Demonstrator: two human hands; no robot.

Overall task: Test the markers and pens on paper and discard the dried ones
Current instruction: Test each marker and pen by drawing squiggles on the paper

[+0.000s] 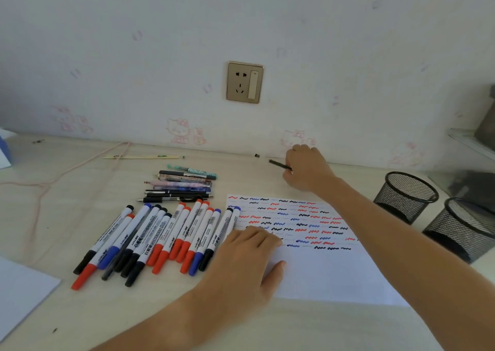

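Beyond the paper [321, 270], the right hand [305, 168] pinches a black pen [278, 164]; the left hand [246, 257] presses flat on the sheet.

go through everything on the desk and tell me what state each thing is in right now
White test paper: flat, rows of red, blue and black squiggles.
Left hand: open, pressing the paper.
Right hand: grips a thin dark pen.
White whiteboard markers: capped, lying side by side.
Slim mixed pens: stacked flat.
Two black mesh cups: upright.
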